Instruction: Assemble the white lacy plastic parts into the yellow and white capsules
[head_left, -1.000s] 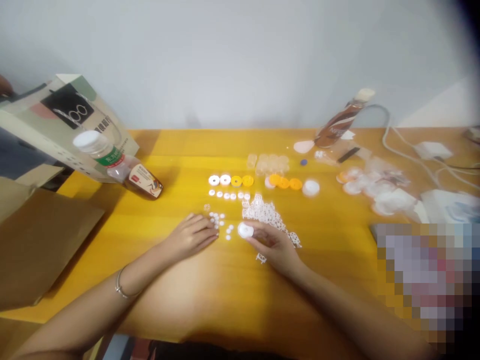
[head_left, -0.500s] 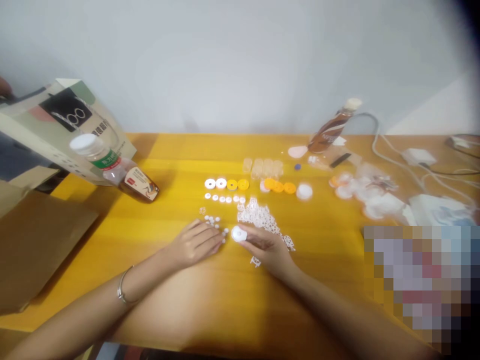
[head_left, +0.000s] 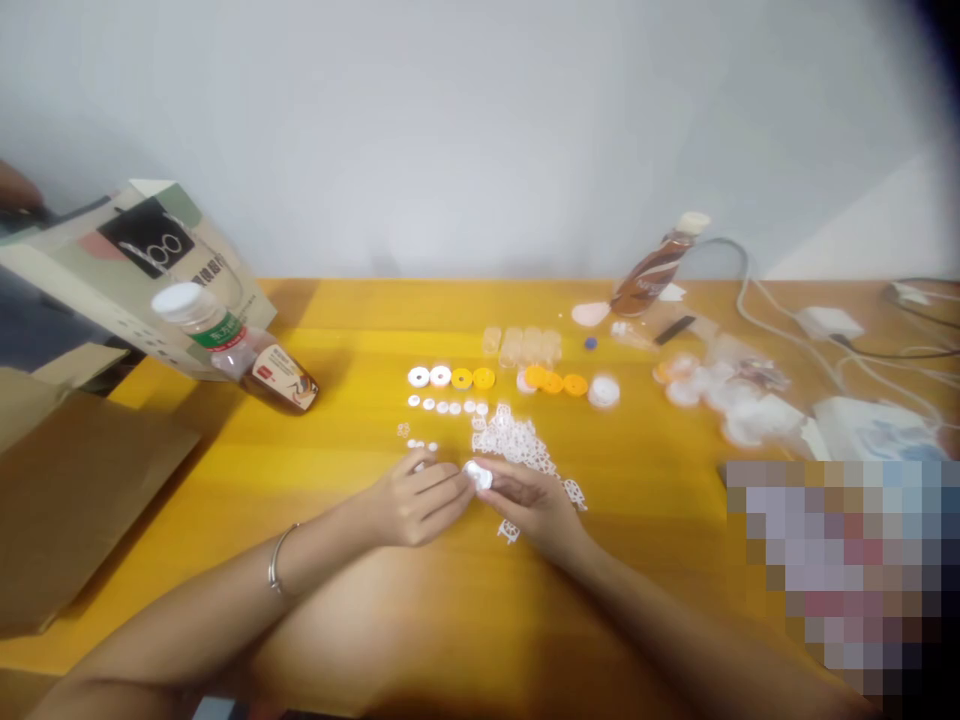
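Head view: a person's two bare hands meet over the middle of the yellow wooden desk (head_left: pixel 315 480), nearer its front edge than its wall edge.
Right hand (head_left: pixel 534 503): fingers curled around a small round white plastic disc (head_left: pixel 478 475), pinching it at the fingertips.
Left hand (head_left: pixel 420 497): fingers bent, tips touching the same white disc from the other side; whether they pinch something small of their own I cannot tell.
Disc position: held just above the desk between both hands.
Close by: a heap of white lattice-like plastic pieces (head_left: pixel 517 443) just behind the right hand; a scatter of tiny white round beads (head_left: pixel 420 444) just behind the left hand.
Further back: a row of white and yellow rings (head_left: pixel 451 378), then orange discs (head_left: pixel 555 382).
Left edge: a clear plastic bottle of brown drink with a white cap (head_left: pixel 236 347), standing tilted in view.
Risk: the disc is small and gripped only by fingertips; a slip would likely drop it into the beads, and a sweeping wrist could scatter the lattice heap.
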